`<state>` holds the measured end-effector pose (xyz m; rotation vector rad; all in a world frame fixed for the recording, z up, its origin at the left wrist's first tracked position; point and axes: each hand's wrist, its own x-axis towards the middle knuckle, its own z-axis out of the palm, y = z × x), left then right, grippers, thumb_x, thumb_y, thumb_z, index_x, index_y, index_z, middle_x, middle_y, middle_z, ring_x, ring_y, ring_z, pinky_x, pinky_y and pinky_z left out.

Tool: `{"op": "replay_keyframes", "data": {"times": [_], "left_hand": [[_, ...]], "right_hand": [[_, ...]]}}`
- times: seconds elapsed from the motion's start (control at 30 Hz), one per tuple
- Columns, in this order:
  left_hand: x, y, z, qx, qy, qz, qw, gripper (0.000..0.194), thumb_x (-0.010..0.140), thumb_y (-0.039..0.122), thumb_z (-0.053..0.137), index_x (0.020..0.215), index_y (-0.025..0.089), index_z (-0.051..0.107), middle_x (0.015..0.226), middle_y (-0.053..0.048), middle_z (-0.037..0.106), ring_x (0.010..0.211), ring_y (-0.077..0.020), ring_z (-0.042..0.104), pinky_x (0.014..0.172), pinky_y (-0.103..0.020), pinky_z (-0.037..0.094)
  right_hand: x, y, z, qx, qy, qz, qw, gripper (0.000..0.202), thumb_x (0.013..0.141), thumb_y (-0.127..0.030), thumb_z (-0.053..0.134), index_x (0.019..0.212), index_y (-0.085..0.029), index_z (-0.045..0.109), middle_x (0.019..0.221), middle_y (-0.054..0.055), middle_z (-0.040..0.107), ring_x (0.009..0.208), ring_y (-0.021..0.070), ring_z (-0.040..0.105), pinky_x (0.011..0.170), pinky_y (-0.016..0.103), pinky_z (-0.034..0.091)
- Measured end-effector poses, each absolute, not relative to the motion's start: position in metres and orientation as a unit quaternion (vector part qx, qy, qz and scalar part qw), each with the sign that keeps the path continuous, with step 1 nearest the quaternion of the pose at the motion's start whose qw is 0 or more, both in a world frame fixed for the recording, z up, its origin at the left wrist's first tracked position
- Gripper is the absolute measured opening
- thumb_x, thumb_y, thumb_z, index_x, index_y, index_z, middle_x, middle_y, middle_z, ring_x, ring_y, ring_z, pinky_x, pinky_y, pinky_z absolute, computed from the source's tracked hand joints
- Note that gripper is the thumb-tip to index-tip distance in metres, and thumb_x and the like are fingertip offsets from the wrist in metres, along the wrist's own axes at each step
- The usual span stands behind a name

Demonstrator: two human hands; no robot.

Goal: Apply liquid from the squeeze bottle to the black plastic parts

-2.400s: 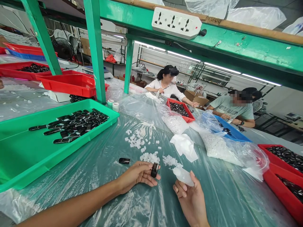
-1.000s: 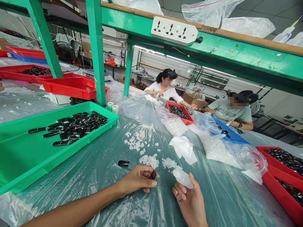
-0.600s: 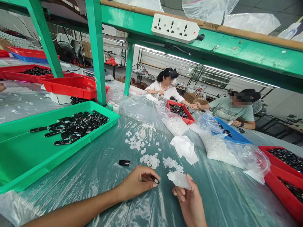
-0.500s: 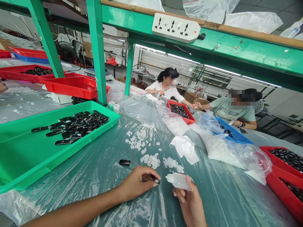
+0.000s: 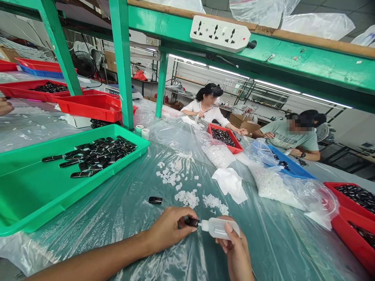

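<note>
Between the thumb and fingers of my left hand (image 5: pixel 171 230) is a small glossy black part (image 5: pixel 191 222); its exact kind I cannot make out. My right hand (image 5: pixel 236 248) is closed round a translucent white squeeze bottle (image 5: pixel 219 228), tipped on its side. The bottle's nozzle points left and meets the right end of the black part, or lies very close to it. Another black part (image 5: pixel 155 200) lies on the plastic-covered table just beyond my left hand. Past my hands sit a pile of white pieces (image 5: pixel 187 198) and a pile of smaller white bits (image 5: pixel 216 203).
At left stands a green tray (image 5: pixel 88 189) with many black parts. A white cloth (image 5: pixel 230 184) and bags of white pieces (image 5: pixel 272 185) lie ahead. Red trays (image 5: pixel 334 191) line the right edge. A green frame (image 5: pixel 121 66) rises ahead; two people sit across the table.
The squeeze bottle has moved left and levelled, bringing its nozzle to the black part. My left hand has turned that part slightly. Across the table, the two people's hands have moved apart.
</note>
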<state>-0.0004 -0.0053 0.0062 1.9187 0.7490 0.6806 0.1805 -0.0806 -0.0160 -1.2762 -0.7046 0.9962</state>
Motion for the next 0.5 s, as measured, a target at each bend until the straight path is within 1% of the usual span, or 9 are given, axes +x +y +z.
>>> {"op": "replay_keyframes", "data": {"times": [0.13, 0.2, 0.33, 0.4, 0.5], "left_hand": [[-0.002, -0.005, 0.004, 0.8, 0.301, 0.272, 0.442, 0.012, 0.079, 0.026, 0.061, 0.088, 0.019, 0.064, 0.08, -0.001, 0.064, 0.065, -0.0131, 0.054, 0.054, -0.018, 0.037], [-0.002, -0.005, 0.002, 0.809, 0.301, 0.269, 0.427, 0.015, 0.078, 0.027, 0.062, 0.091, 0.02, 0.064, 0.082, -0.001, 0.064, 0.066, -0.0135, 0.054, 0.056, -0.019, 0.038], [-0.002, -0.004, 0.0, 0.824, 0.3, 0.255, 0.407, 0.021, 0.08, 0.029, 0.061, 0.099, 0.023, 0.064, 0.085, -0.002, 0.064, 0.069, -0.0147, 0.056, 0.059, -0.019, 0.039], [-0.003, -0.004, 0.0, 0.829, 0.298, 0.25, 0.402, 0.019, 0.08, 0.03, 0.061, 0.098, 0.024, 0.065, 0.084, -0.001, 0.063, 0.07, -0.0146, 0.055, 0.058, -0.019, 0.039], [-0.003, -0.003, -0.001, 0.831, 0.299, 0.252, 0.397, 0.017, 0.08, 0.029, 0.062, 0.096, 0.023, 0.065, 0.083, -0.001, 0.062, 0.069, -0.0141, 0.055, 0.057, -0.019, 0.039]], "right_hand": [[0.177, -0.085, -0.011, -0.589, -0.343, 0.389, 0.62, 0.038, 0.07, -0.054, 0.063, 0.083, -0.018, 0.062, 0.048, -0.006, 0.038, 0.045, 0.0086, 0.033, 0.044, 0.021, 0.023], [0.173, -0.087, -0.008, -0.605, -0.356, 0.362, 0.614, 0.039, 0.068, -0.055, 0.064, 0.081, -0.018, 0.062, 0.052, -0.004, 0.043, 0.045, 0.0085, 0.033, 0.044, 0.021, 0.024], [0.166, -0.091, -0.002, -0.622, -0.37, 0.313, 0.615, 0.039, 0.065, -0.054, 0.066, 0.081, -0.019, 0.061, 0.064, 0.001, 0.055, 0.054, 0.0134, 0.046, 0.048, 0.022, 0.035], [0.164, -0.092, -0.001, -0.621, -0.374, 0.295, 0.622, 0.037, 0.065, -0.053, 0.066, 0.081, -0.02, 0.061, 0.069, 0.001, 0.057, 0.06, 0.0155, 0.051, 0.052, 0.023, 0.039], [0.165, -0.092, -0.002, -0.625, -0.385, 0.272, 0.622, 0.035, 0.067, -0.051, 0.065, 0.083, -0.02, 0.061, 0.074, 0.002, 0.057, 0.063, 0.016, 0.053, 0.055, 0.023, 0.042]]}}
